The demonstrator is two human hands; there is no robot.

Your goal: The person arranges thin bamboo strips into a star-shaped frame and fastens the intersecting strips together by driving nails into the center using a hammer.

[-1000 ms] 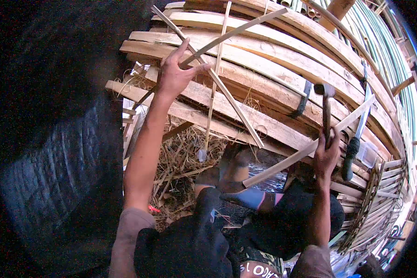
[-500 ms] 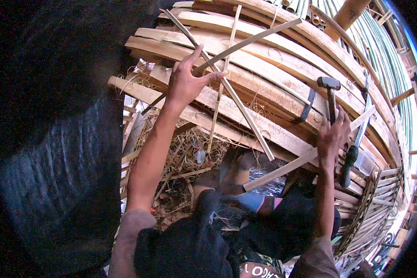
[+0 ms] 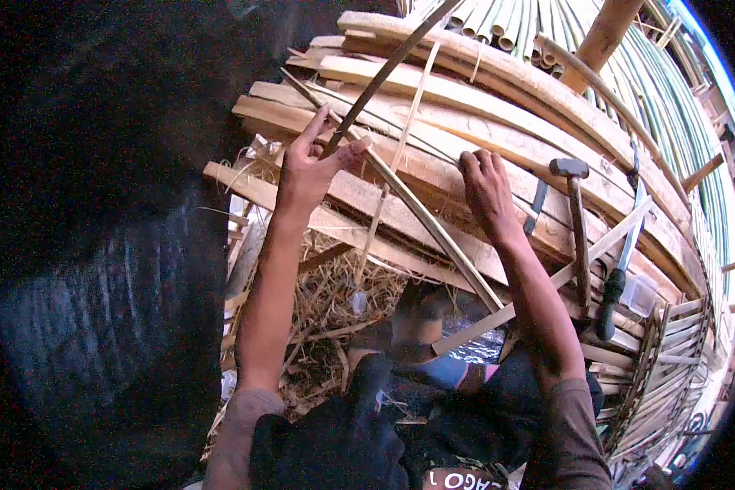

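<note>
My left hand (image 3: 306, 175) grips two crossed bamboo strips between thumb and fingers. One, a dark strip (image 3: 392, 65), slants up to the right past the top edge. The other, a paler strip (image 3: 437, 224), slopes down right towards my knees. My right hand (image 3: 490, 192) is over the planks with its fingers curled at a thin bamboo strip (image 3: 416, 137); its fingertips partly hide the contact. Right of that hand, a hammer (image 3: 578, 220) rests head up across the wood. A long knife with a dark handle (image 3: 615, 290) lies beside it.
Stacked wooden planks (image 3: 498, 106) fill the bench, with a narrow strip (image 3: 400, 155) lying across them. A flat pale slat (image 3: 539, 282) crosses near the hammer. Shavings (image 3: 327, 286) are heaped below. Bamboo poles (image 3: 506, 28) lie behind, and a dark sheet (image 3: 114, 286) hangs at left.
My right hand has left the hammer and moved left to the thin strip. The dark strip in my left hand has swung steeper, its far end rising out of view.
</note>
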